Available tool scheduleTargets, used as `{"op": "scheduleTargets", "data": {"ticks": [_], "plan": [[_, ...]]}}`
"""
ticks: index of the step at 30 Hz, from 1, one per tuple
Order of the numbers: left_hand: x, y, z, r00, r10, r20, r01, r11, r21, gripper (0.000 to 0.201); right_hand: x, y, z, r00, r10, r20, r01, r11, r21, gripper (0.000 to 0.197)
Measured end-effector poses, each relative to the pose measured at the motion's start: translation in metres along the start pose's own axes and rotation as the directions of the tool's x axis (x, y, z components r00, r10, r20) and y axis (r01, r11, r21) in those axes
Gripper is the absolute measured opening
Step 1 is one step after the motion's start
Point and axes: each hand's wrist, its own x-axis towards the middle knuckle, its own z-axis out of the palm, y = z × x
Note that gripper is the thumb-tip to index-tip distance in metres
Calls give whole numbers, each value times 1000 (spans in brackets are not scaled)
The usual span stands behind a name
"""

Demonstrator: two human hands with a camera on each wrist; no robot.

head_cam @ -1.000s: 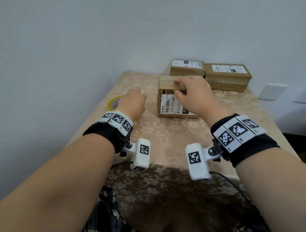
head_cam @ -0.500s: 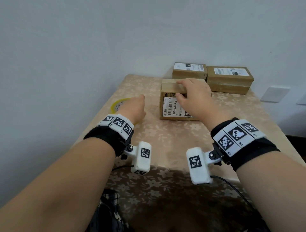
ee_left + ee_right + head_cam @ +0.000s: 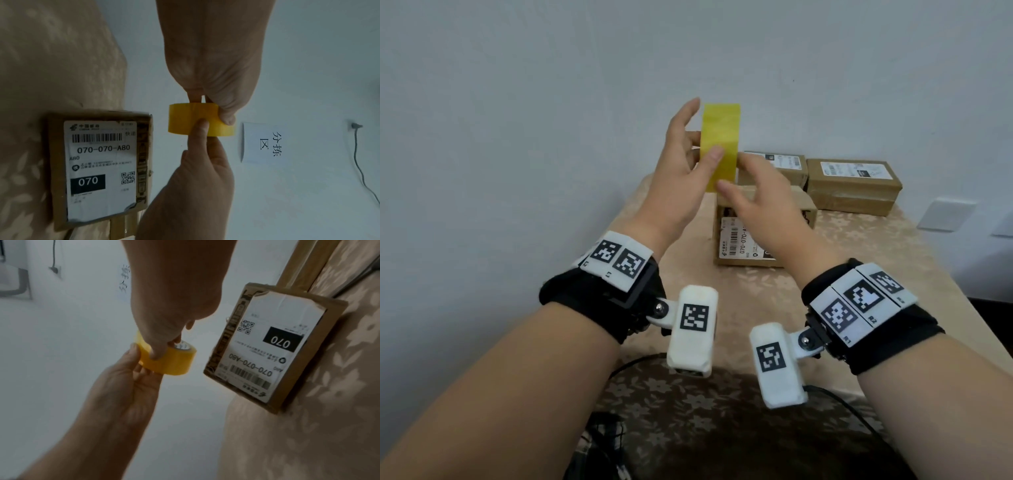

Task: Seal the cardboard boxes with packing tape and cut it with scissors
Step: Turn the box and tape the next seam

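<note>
A yellow packing tape roll (image 3: 720, 137) (image 3: 185, 120) (image 3: 174, 363) is held up in the air above the table, its flat band facing me. My left hand (image 3: 685, 164) grips it, thumb on the front and fingers behind. My right hand (image 3: 756, 202) pinches the roll's lower right side, thumb on the outer band and fingertips at the core in the right wrist view. Below the hands a cardboard box (image 3: 743, 243) (image 3: 98, 162) (image 3: 267, 345) with a white shipping label sits on the table. No scissors show in any view.
Two more cardboard boxes (image 3: 780, 164) (image 3: 852, 181) stand against the wall at the table's back. The table (image 3: 859, 281) has a beige floral cloth. A white wall plate (image 3: 945, 214) is at the right, and a paper sign (image 3: 263, 142) hangs on the wall.
My left hand has lifted the tape roll from the table's left side up in front of the wall. My right hand has left the box top and taken hold of the roll.
</note>
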Motion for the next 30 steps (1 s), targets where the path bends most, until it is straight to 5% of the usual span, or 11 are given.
{"op": "scheduleTargets", "data": {"ticks": [7, 14, 23, 30], "plan": [[10, -2, -2, 989, 74, -130, -24, 936, 350, 25, 5, 7, -14, 999, 19, -42, -24, 991, -134, 20], [12, -1, -4, 988, 47, -147, 7, 937, 350, 10, 8, 17, -20, 998, 53, 31, -44, 970, -238, 12], [15, 2, -13, 998, -28, -59, 49, 924, 378, 6, 7, 14, -26, 995, 30, 95, 0, 956, -294, 11], [15, 1, -17, 998, 7, 63, -43, 808, 588, 15, 4, 4, -32, 990, -22, 137, 64, 948, -312, 18]]}}
